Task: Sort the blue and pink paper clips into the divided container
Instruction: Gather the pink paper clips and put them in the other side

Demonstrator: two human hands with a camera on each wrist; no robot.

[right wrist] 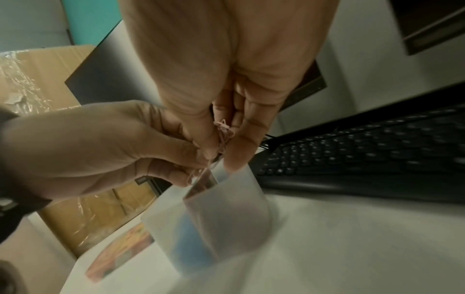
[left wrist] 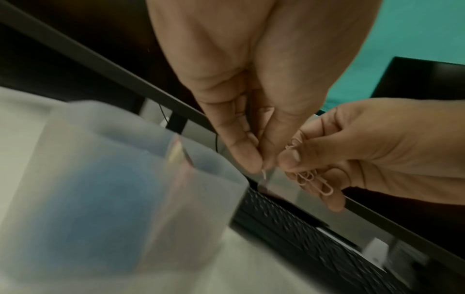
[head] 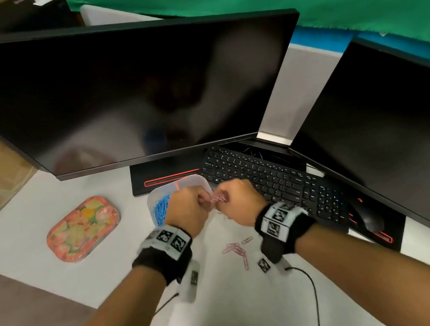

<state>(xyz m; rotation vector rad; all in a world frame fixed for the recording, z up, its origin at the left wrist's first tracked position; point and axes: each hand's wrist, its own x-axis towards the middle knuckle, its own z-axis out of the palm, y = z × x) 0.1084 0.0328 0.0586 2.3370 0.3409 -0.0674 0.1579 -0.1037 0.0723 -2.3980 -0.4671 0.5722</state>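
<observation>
A translucent divided container (head: 200,182) stands before the monitor, and blue paper clips (head: 161,209) fill its left compartment. Both hands meet just above its right side. My right hand (head: 226,197) grips a tangled bunch of pink paper clips (left wrist: 312,181), also seen between its fingers as the pink bunch (right wrist: 224,135). My left hand (head: 203,200) pinches one pink clip (left wrist: 263,173) at the edge of that bunch, thumb against fingertip. More loose pink clips (head: 236,250) lie on the white desk nearer me. The container's right compartment is mostly hidden behind the hands.
A floral oval tin (head: 83,228) lies left of the container. A black keyboard (head: 264,181) and a mouse (head: 370,217) sit to the right, with two dark monitors (head: 133,91) behind. Wrist cables (head: 315,299) trail over the desk's near edge.
</observation>
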